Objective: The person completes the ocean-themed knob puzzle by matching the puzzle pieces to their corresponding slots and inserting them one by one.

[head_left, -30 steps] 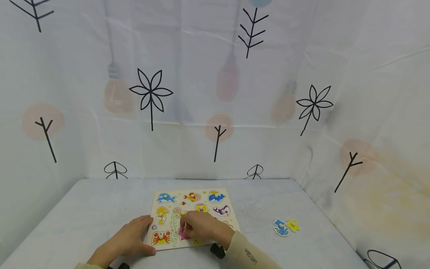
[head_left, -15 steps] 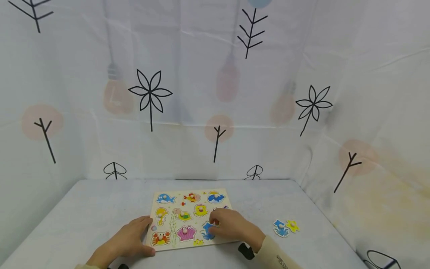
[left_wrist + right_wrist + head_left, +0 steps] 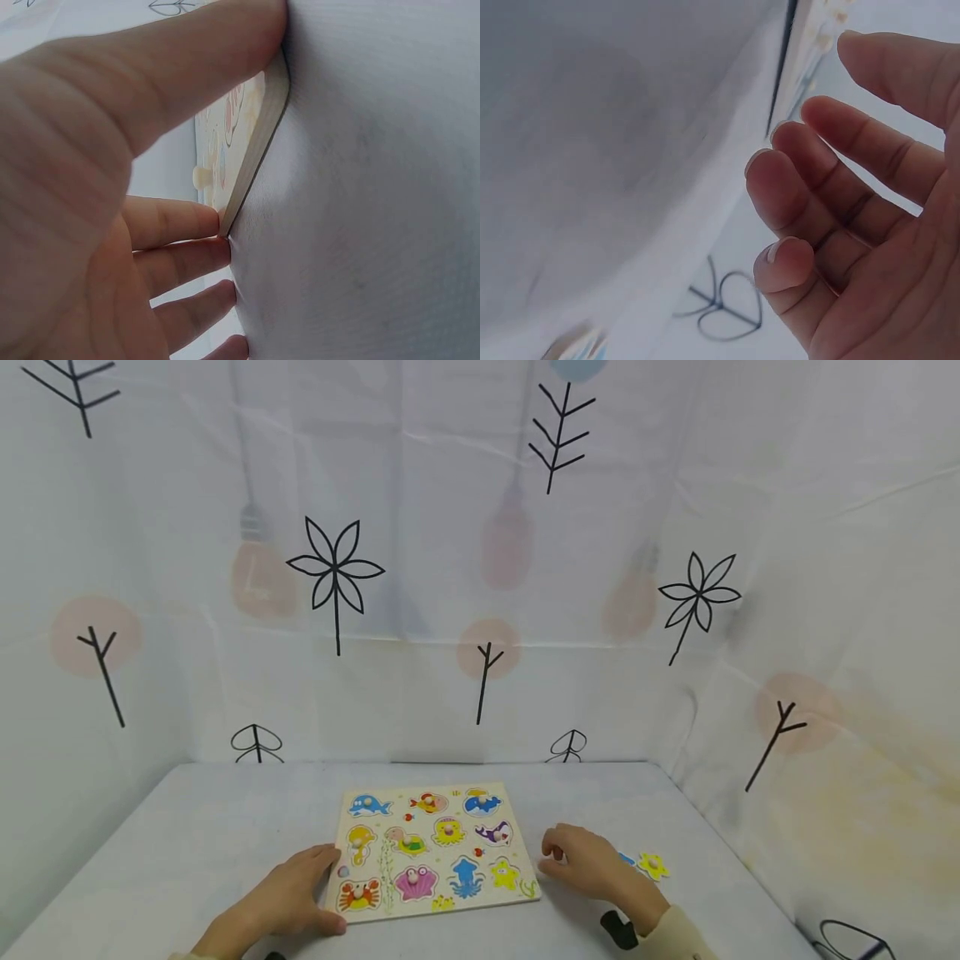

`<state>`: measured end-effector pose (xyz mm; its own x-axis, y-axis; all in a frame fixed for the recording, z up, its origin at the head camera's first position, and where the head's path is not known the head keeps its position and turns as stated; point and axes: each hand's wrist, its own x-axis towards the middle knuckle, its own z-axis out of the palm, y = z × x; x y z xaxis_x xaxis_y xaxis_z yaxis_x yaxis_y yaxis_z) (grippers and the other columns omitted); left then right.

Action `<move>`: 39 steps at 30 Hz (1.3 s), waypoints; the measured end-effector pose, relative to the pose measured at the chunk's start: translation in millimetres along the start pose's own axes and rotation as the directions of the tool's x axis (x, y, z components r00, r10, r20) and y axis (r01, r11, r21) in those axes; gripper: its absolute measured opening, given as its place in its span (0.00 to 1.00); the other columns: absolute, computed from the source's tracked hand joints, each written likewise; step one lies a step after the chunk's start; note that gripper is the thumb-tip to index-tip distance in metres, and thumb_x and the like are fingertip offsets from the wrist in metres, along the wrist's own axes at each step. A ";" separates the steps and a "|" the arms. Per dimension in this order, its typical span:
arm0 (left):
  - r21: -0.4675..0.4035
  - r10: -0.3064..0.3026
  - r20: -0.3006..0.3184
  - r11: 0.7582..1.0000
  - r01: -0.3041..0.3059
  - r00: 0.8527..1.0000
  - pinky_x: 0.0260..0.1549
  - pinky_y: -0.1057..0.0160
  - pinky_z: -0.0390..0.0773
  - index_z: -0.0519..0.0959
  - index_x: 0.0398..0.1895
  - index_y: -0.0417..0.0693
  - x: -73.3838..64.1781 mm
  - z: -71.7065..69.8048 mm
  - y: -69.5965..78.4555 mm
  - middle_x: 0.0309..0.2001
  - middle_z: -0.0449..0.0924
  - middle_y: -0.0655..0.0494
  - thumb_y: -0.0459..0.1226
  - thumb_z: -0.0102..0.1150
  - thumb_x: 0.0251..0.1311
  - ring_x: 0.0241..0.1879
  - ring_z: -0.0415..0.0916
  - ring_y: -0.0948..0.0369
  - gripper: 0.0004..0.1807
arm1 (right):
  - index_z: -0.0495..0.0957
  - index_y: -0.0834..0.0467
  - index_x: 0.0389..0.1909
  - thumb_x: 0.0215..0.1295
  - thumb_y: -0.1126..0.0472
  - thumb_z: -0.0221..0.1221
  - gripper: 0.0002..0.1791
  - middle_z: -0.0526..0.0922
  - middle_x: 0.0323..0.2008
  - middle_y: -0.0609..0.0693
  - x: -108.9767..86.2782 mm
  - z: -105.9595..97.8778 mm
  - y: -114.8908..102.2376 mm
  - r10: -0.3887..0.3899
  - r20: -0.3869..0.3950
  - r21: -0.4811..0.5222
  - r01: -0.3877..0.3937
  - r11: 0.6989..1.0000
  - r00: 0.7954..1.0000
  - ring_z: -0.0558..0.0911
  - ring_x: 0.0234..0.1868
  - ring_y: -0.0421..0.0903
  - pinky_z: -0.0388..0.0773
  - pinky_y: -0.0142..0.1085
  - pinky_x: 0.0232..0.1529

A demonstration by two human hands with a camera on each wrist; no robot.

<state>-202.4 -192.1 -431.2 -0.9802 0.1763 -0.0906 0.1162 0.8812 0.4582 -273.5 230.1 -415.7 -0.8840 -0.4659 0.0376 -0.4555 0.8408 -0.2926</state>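
A wooden peg puzzle board (image 3: 382, 865) with sea animals lies flat on the table. My left hand (image 3: 279, 893) rests at its near left corner, fingers along the left side and thumb at the front edge. Knobbed pieces fill most places, among them the pink shell (image 3: 416, 881) and the crab (image 3: 360, 894). The printed blue squid (image 3: 466, 878) and yellow star (image 3: 506, 874) places show no knobs. My right hand (image 3: 588, 864) is just right of the board, fingers loosely bent, holding nothing. Behind it lie a yellow star piece (image 3: 653, 866) and a mostly hidden blue piece (image 3: 627, 858).
A white cloth covers the table (image 3: 247, 810). At the back and sides hangs a pale curtain (image 3: 420, 693) printed with plants and light bulbs. Each wrist wears a dark strap.
My right hand has left the pink shell, passed over the blue squid place and moved right, off the board toward the loose pieces. My left hand has stayed at the board's corner.
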 end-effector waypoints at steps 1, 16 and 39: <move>0.001 -0.001 -0.001 1.000 0.001 1.000 0.61 0.36 0.62 0.69 0.62 0.38 0.2 0.0 -0.3 0.64 0.66 0.38 0.58 0.78 0.28 0.64 0.60 0.39 0.56 | 0.78 0.47 0.32 0.59 0.50 0.64 0.07 0.71 0.27 0.37 -2.4 -0.7 4.8 0.004 -0.013 -0.009 -0.004 1.000 1.000 0.69 0.28 0.38 0.69 0.34 0.26; -0.015 -0.025 0.007 1.000 0.025 1.000 0.61 0.36 0.61 0.70 0.62 0.39 1.0 4.7 -2.3 0.64 0.66 0.37 0.60 0.77 0.26 0.64 0.60 0.38 0.57 | 0.75 0.51 0.29 0.56 0.55 0.66 0.09 0.70 0.25 0.43 -24.7 -17.2 53.3 0.162 -0.086 -0.048 -0.167 0.985 0.983 0.69 0.27 0.42 0.68 0.38 0.26; -0.006 -0.010 -0.012 1.000 0.010 1.000 0.61 0.35 0.61 0.70 0.61 0.38 3.7 6.6 -5.3 0.64 0.66 0.38 0.61 0.77 0.25 0.64 0.60 0.38 0.58 | 0.75 0.55 0.28 0.52 0.59 0.69 0.11 0.71 0.24 0.46 -35.5 -22.6 95.6 0.152 0.004 0.116 -0.152 0.982 0.988 0.69 0.27 0.44 0.67 0.35 0.24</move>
<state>-205.6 -193.2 -439.8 -0.9832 0.1617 -0.0847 0.1050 0.8805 0.4623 -288.0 333.2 -423.4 -0.9425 -0.3339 -0.0116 -0.3011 0.8640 -0.4034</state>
